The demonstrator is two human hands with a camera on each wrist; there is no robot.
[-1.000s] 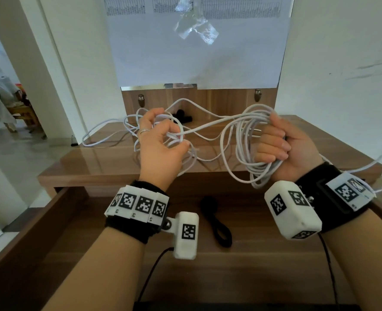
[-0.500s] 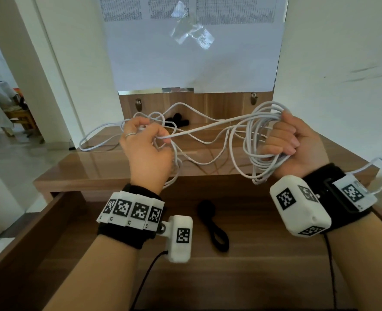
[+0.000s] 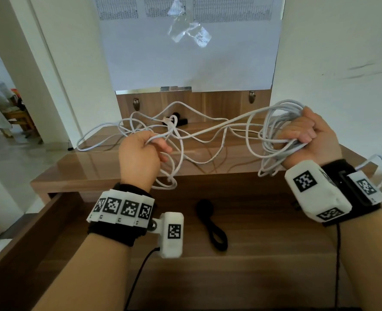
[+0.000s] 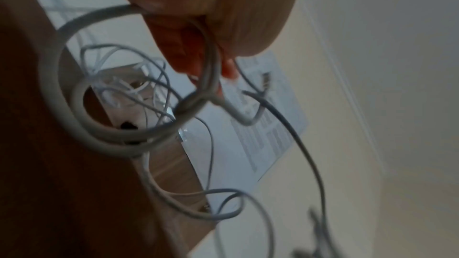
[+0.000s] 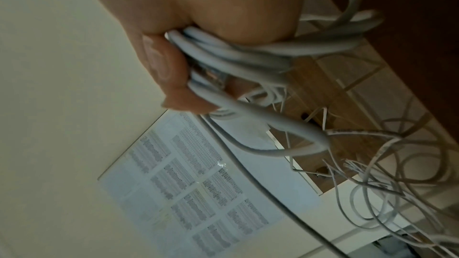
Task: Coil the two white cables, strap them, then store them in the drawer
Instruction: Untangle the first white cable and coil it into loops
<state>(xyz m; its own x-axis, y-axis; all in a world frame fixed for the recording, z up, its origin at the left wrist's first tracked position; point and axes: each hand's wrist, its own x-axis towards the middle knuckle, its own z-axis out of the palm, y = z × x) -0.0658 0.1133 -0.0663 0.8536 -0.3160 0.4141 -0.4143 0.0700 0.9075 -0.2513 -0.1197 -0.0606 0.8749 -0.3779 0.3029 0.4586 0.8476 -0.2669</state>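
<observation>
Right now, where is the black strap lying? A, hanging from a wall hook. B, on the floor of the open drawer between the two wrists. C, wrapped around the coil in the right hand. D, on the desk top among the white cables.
B: the strap lies loose on the drawer floor, touching neither the coil nor either hand.

Each bare forearm wore a black wristband (image 3: 116, 230) ringed with white blocks bearing black square markers, a white camera box (image 3: 171, 235) beside it trailing a thin black lead.
</observation>
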